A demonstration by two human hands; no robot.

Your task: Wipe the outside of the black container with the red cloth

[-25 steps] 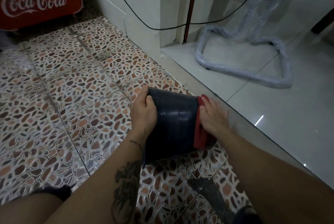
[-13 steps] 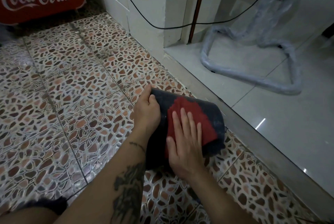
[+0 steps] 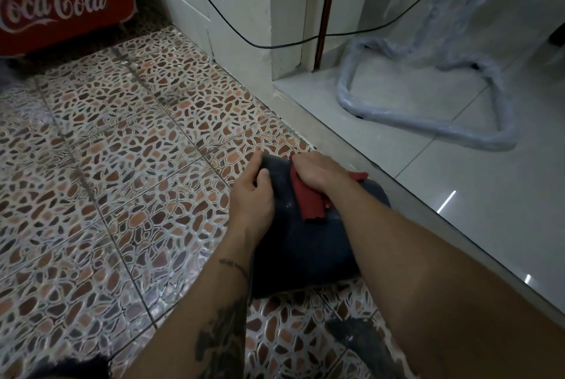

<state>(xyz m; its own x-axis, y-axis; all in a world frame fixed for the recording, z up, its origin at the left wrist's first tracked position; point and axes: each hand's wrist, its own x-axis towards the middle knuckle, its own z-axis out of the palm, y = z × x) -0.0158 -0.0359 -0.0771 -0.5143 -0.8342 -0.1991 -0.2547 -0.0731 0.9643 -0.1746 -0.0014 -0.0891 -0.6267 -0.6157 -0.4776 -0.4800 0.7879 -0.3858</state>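
Note:
The black container [image 3: 305, 244] lies on its side on the pebble-pattern floor, beside a grey threshold strip. My left hand [image 3: 253, 195] grips its left end, thumb over the edge. My right hand [image 3: 321, 172] presses the red cloth [image 3: 308, 195] against the far top of the container's outer wall, fingers curled over the cloth. Part of the cloth hangs out below my palm and a corner shows to the right of my wrist. My right forearm hides the container's right side.
A grey threshold strip [image 3: 382, 176] runs diagonally to the right of the container, with glossy white tiles [image 3: 477, 195] beyond. A plastic-wrapped tube frame [image 3: 428, 124] stands there. A black cable [image 3: 275, 45] hangs along the wall. A red Coca-Cola cooler [image 3: 61, 2] stands far left.
My right hand with the red cloth has slid from the container's right end, across its top, up to the far side. My left hand has kept its grip.

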